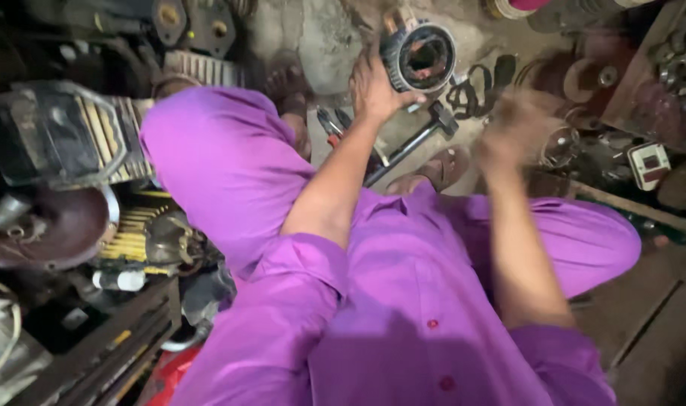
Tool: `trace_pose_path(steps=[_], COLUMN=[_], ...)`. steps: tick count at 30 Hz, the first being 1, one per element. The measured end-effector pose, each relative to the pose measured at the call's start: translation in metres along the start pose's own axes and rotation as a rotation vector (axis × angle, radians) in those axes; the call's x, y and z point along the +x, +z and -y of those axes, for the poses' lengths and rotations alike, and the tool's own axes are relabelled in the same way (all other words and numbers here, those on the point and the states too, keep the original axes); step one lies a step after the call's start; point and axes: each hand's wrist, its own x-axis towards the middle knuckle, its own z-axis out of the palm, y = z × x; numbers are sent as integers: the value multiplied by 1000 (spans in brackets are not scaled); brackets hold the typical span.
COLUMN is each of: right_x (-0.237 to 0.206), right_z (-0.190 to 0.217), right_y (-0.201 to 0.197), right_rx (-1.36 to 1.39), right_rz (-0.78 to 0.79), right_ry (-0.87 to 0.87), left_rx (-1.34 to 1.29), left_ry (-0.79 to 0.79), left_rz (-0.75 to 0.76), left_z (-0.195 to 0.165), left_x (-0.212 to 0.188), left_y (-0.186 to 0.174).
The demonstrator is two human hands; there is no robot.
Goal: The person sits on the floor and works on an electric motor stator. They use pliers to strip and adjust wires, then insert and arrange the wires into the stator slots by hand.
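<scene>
I sit on the floor in purple clothes with my knees drawn up. My left hand grips the side of a round metal motor housing, whose open end with dark windings faces the camera. My right hand is raised to the right of it and blurred by motion; whether it holds anything cannot be made out. A hammer with a metal handle lies on the floor just below the housing, beside red-handled pliers.
Motor parts crowd the left: a finned motor body, a round metal cover and a copper-wound stator. Black belts and round metal parts lie at the right, with a small white box. My sandalled feet rest on the floor.
</scene>
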Motion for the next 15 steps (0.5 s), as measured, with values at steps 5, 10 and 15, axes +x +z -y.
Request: trace_pose_path(steps=[5,10,15], right_x=[2,-13,-52], right_z=[-31,-44,-43], right_y=[5,-26,49], right_rx=[70,330,-223], right_rz=[108,-579,560], right_ry=[-83,-152,208], left_rx=[-3,9,-23], left_ry=[55,-17,158], left_rz=[-44,10,-7], left_z=[1,-1,-4], left_x=[-1,4,4], left_y=[1,1,-17])
